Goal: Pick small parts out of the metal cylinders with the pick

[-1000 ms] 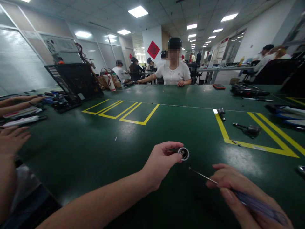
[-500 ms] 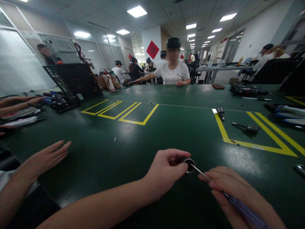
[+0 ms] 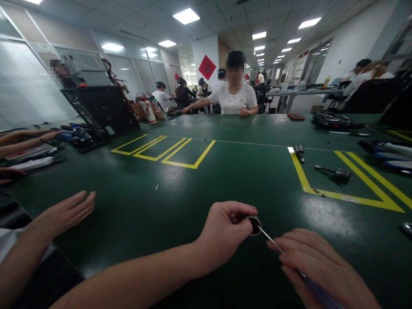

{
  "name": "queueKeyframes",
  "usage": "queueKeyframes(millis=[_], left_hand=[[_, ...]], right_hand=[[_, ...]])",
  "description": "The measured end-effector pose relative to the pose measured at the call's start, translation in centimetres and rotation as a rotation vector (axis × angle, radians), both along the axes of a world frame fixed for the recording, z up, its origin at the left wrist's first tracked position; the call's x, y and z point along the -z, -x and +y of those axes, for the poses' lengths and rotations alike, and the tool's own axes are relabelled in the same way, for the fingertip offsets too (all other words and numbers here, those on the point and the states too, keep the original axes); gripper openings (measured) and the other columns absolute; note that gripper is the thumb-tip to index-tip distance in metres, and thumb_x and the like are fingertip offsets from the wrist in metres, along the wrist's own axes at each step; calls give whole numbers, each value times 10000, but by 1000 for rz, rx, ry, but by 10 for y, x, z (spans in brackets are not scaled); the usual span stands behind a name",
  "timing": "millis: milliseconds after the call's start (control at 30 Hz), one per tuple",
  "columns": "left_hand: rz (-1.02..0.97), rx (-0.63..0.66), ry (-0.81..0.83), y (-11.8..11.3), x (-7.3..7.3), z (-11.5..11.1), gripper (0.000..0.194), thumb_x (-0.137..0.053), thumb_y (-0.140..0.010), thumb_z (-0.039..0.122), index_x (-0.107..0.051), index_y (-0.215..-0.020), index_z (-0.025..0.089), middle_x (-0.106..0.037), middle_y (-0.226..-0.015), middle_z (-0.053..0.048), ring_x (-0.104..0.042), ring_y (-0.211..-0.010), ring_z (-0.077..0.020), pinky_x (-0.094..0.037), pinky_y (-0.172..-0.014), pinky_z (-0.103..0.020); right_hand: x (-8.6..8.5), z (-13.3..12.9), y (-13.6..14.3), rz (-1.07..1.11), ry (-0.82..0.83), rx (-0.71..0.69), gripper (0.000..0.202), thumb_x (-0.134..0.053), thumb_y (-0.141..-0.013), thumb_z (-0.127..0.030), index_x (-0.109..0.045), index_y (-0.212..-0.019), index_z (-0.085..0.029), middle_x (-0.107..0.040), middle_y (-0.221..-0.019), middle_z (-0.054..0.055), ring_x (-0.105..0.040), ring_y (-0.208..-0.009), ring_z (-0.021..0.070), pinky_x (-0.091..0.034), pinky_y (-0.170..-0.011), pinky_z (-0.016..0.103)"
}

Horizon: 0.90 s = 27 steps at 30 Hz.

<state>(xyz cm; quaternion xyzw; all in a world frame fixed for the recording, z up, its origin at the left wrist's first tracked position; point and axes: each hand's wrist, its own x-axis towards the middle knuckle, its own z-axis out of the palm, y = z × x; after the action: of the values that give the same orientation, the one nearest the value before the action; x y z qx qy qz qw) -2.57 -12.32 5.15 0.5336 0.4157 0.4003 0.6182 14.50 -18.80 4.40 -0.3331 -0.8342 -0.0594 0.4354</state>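
Observation:
Just above the green table point(image 3: 135, 206), my left hand point(image 3: 222, 234) pinches a small round metal ring-like part point(image 3: 256, 226) between thumb and fingers; most of the part lies hidden in the hand. My right hand point(image 3: 318, 257) is closed around the purplish handle of a screwdriver point(image 3: 271, 239). Its thin shaft points up and left, with the tip inside the opening of the ring-like part. What the tip touches in there is too dark to make out.
Dark metal tool parts point(image 3: 337, 174) lie within yellow tape point(image 3: 360, 201) at right. Another person's hand point(image 3: 69, 212) rests at left, near a black equipment case point(image 3: 99, 113). Across the table sits a person in a white shirt point(image 3: 233, 101). A power tool point(image 3: 334, 121) lies at far right.
The ring-like part has turned slightly and shifted a little left in my left hand. My right hand and the screwdriver have moved slightly down and left.

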Motion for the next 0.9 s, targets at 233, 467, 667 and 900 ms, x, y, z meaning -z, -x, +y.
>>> queueKeyframes(millis=[233, 467, 667, 900], left_hand=[[11, 20, -49, 1, 5, 4, 186, -587, -655, 33, -689, -792, 106, -722, -833, -64, -675, -739, -141, -564, -686, -252], [72, 35, -72, 0, 6, 3, 207, -571, -663, 35, -682, -823, 107, -705, -956, -87, -676, -805, -161, -553, -748, -289], [94, 30, -86, 0, 7, 4, 193, -551, -659, 15, -654, -794, 108, -703, -874, -78, -661, -781, -159, -537, -719, -285], [18, 106, -2, 5, 1, 16, 276, -631, -674, 79, -613, -944, 135, -660, -897, -53, -633, -840, -156, -509, -777, -306]], right_hand=[[3, -3, 3, -46, 0, 109, 215, -480, -826, -115, -526, -1010, -215, -736, -833, 40, -687, -805, 164, -541, -741, 265], [4, -3, 1, -134, -100, 100, 214, -501, -797, -98, -559, -976, -200, -748, -836, 37, -696, -763, 171, -531, -739, 283], [-2, 4, 2, -167, -147, 71, 173, -508, -782, -106, -584, -912, -193, -752, -816, 29, -703, -706, 165, -540, -688, 275], [2, -2, -1, 90, 44, 92, 235, -532, -777, -104, -604, -939, -258, -742, -851, 0, -701, -767, 166, -553, -735, 266]])
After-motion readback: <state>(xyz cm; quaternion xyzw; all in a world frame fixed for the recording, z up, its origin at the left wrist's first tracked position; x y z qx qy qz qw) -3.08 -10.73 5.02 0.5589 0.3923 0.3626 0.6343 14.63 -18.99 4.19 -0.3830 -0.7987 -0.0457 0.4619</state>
